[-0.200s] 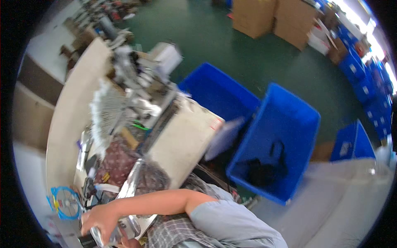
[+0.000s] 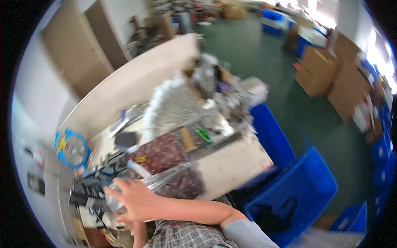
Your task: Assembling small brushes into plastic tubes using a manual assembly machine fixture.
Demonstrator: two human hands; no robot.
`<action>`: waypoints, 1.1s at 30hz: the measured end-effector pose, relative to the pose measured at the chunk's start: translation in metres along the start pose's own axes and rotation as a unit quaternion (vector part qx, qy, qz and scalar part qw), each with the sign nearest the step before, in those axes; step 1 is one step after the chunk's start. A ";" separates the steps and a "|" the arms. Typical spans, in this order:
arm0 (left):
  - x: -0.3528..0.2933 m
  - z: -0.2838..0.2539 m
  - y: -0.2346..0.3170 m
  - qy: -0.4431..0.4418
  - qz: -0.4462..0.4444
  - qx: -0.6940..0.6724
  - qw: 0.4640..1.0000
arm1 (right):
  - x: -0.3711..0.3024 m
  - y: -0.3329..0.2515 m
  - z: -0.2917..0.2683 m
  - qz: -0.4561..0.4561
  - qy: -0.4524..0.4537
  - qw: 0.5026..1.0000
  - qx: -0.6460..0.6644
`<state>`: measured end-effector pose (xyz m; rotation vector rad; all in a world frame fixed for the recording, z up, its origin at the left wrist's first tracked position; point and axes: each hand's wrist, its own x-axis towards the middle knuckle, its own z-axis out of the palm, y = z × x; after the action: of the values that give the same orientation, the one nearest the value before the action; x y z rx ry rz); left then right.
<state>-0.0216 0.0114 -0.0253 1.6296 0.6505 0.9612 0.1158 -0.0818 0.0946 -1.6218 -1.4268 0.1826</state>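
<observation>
Silvery film — just beside the hands.

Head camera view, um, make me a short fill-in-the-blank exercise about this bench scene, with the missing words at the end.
1. The arm with the pale sleeve ends in the person's ____ hand.
2. The round wire-caged thing has a bright ____ rim.
3. In the picture, it is to the ____ of the patterned dark red material.
4. The floor is dark ____.

Missing words: right; blue; left; green.
</observation>
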 end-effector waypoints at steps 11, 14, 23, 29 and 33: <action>0.003 -0.017 0.035 -0.109 0.029 -0.114 0.987 | 0.030 -0.011 -0.005 -0.158 -0.081 0.984 -0.021; 0.016 -0.036 0.042 -0.195 0.024 -0.143 0.970 | 0.050 -0.021 -0.015 -0.191 -0.162 0.968 0.016; 0.038 -0.071 0.074 -0.306 0.186 -0.135 0.924 | 0.075 -0.034 -0.021 -0.141 -0.030 0.894 0.424; 0.062 -0.100 0.139 -0.306 0.312 -0.108 0.893 | 0.068 -0.036 -0.015 -0.023 0.114 0.818 0.563; 0.073 -0.117 0.177 -0.276 0.430 -0.061 0.857 | 0.051 -0.025 -0.006 -0.002 0.121 0.822 0.557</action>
<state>-0.0940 0.0838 0.1747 1.9771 -0.5905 1.0248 0.1175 -0.0450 0.1382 -0.6181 -0.8114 0.6462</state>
